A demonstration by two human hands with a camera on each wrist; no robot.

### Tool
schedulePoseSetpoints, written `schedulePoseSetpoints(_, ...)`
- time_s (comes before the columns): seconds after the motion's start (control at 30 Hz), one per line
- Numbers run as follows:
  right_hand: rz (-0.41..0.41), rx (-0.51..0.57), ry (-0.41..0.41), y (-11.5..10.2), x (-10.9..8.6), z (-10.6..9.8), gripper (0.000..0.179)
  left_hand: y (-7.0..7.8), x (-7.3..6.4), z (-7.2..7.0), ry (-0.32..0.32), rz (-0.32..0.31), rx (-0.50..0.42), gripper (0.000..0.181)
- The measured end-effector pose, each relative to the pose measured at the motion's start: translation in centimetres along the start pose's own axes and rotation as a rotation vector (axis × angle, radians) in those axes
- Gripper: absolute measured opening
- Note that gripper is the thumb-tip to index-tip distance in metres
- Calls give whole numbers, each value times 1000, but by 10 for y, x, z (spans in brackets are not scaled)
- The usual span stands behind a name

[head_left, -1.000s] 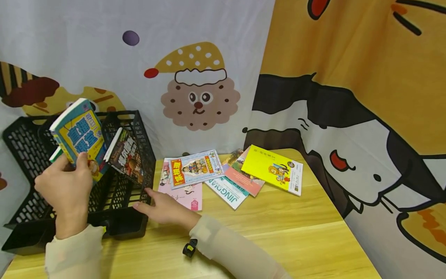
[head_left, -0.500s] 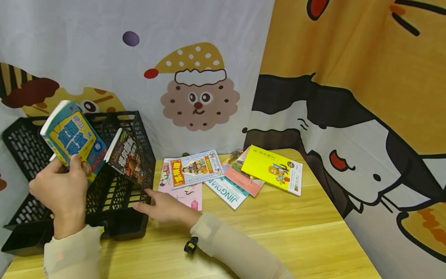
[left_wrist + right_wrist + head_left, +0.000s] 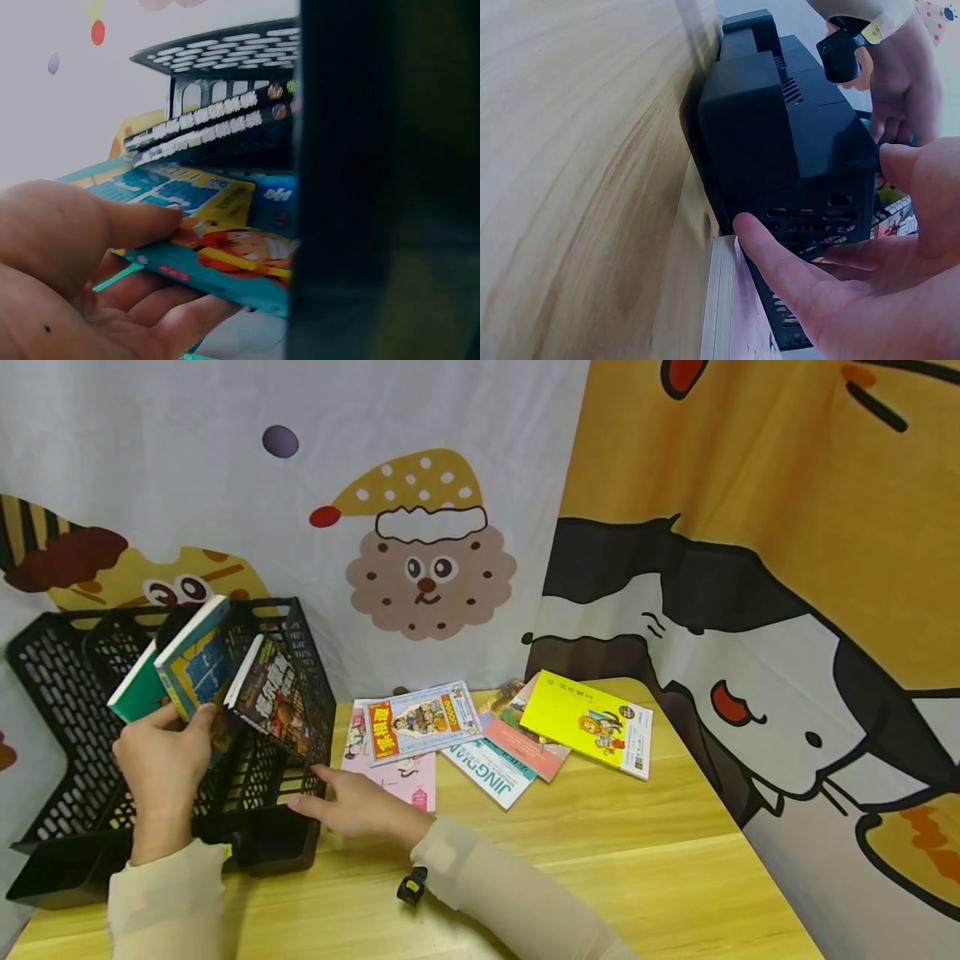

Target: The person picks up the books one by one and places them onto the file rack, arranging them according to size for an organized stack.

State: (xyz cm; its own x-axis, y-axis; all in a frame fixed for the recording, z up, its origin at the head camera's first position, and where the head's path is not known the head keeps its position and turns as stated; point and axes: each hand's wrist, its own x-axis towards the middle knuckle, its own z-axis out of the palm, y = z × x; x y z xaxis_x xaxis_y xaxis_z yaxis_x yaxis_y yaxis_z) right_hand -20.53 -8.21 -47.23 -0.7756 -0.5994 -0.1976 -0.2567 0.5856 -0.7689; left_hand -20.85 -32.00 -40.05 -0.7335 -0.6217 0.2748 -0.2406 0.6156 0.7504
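A black plastic book rack (image 3: 47, 693) with perforated walls stands at the left of the table. My left hand (image 3: 165, 768) pinches a teal-and-yellow book (image 3: 201, 670) between thumb and fingers; its lower part is down among the dividers. In the left wrist view the thumb lies over the book's cover (image 3: 247, 259) and the fingers are underneath. Just left of it a green book (image 3: 138, 687) leans in the rack. A dark-covered book (image 3: 272, 695) tilts in the right compartment. My right hand (image 3: 363, 806) grips the rack's front right corner, with thumb and fingers spread around it.
A pink book (image 3: 408, 787) and a light-blue book (image 3: 423, 724) lie right of the rack, close to my right hand. Beyond them overlap a white-and-teal book (image 3: 491, 774), a coral one (image 3: 528, 739) and a yellow one (image 3: 585, 724). A printed curtain (image 3: 435, 410) hangs behind the table.
My left hand went left with the teal-and-yellow book, then back right. The book has turned so its cover shows less, and the green book has come into view. My right hand stays put.
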Motion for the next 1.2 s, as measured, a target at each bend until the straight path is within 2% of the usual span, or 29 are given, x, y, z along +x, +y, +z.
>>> schedulePoseSetpoints(0.1, 3, 5, -5, -1, 0, -1, 78, -4, 3, -4, -82, -28, 52, 48)
schedulePoseSetpoints(0.2, 7, 8, -4, -1, 1, -1, 79, -7, 5, -5, -161, -12, 103, 49)
schedulePoseSetpoints(0.33, 8, 4, 8, 0, 2, 0, 79, -8, 5, 1, -255, 10, 127, 49)
schedulePoseSetpoints(0.57, 5, 23, 2, 1, 2, 1, 78, -17, 8, 14, -339, -24, 109, 48)
schedulePoseSetpoints(0.7, 6, 17, 15, 0, 2, 1, 78, -21, 10, 16, -393, -27, 113, 49)
schedulePoseSetpoints(1.0, 11, 15, 20, 1, 3, 2, 78, -27, 14, 10, -650, 128, 194, 60)
schedulePoseSetpoints(1.13, 15, 26, 15, 1, 2, 2, 78, -27, 15, 8, -705, 182, 214, 59)
schedulePoseSetpoints(1.2, 21, 36, 10, 1, 1, 2, 78, -26, 14, 6, -706, 208, 227, 59)
